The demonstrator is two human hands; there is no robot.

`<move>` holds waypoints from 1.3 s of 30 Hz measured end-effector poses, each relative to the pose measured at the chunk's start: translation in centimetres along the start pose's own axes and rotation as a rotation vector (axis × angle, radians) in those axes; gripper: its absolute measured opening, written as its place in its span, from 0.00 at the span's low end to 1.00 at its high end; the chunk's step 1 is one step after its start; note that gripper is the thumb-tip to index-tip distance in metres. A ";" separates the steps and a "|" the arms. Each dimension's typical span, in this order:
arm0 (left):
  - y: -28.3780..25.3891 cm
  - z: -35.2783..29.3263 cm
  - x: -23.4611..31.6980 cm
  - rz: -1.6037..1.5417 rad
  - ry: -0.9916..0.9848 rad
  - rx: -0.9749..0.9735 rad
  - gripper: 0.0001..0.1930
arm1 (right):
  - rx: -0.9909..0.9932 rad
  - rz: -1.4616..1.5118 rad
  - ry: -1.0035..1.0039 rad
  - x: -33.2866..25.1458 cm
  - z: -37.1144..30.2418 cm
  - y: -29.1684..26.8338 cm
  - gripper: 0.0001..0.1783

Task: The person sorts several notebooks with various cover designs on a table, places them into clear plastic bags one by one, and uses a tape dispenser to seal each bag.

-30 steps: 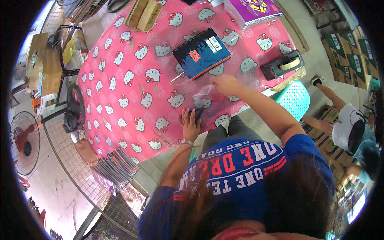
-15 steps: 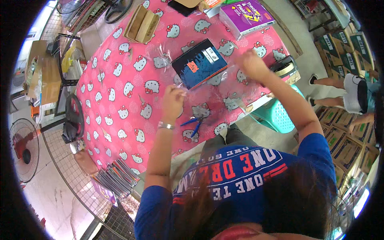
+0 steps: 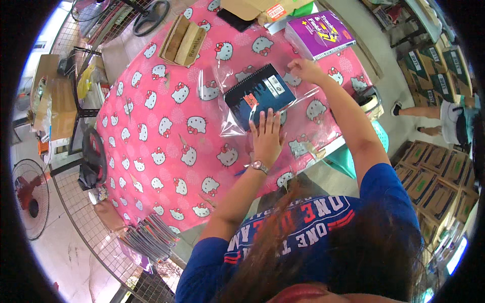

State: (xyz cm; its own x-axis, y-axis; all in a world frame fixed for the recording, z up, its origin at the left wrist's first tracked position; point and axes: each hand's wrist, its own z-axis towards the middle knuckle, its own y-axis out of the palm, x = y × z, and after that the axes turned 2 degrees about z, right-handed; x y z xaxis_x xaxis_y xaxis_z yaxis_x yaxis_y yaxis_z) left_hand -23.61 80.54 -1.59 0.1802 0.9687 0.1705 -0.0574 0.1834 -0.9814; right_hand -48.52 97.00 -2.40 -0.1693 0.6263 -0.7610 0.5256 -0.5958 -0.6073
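A dark blue spiral notebook (image 3: 261,91) with an orange sticker and a white label lies tilted on clear plastic film (image 3: 233,126). My left hand (image 3: 268,134) rests flat, fingers spread, over the notebook's near edge and the film. Beyond the notebook's right corner, my right hand (image 3: 304,70) is curled with its fingertips together. Whether film is pinched in it is too unclear to tell. Blue-handled pliers (image 3: 241,171) lie mostly hidden beside my left wrist.
A pink patterned cloth (image 3: 166,126) covers the table. At the back are a wooden holder (image 3: 184,40), a black flat item (image 3: 233,20) and a stack of purple notebooks (image 3: 323,35). A tape dispenser (image 3: 371,103) sits at the right edge, above a teal stool (image 3: 382,136).
My left hand has moved right and opened flat onto the notebook and film. My right hand has shifted slightly away and to the left. The film now spreads out beside the notebook.
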 end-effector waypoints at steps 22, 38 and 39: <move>-0.2 1.5 -0.2 -0.105 -0.311 -0.075 0.35 | 0.191 -0.628 -0.272 -9.3 12.7 9.8 0.21; -2.2 8.6 -7.3 0.047 -0.366 0.520 0.22 | 0.275 -0.726 -0.732 -9.9 -1.4 8.2 0.21; -3.3 9.7 -7.9 0.141 -0.276 0.493 0.19 | 0.288 -0.677 -0.673 -9.2 -2.7 8.9 0.22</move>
State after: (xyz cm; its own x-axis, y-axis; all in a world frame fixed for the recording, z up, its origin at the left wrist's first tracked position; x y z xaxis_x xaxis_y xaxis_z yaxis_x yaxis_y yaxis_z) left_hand -34.41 73.94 1.15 -0.1212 0.9850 0.1227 -0.5245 0.0414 -0.8504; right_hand -40.04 87.31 -0.19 -0.8431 0.5164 -0.1504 -0.0636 -0.3734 -0.9255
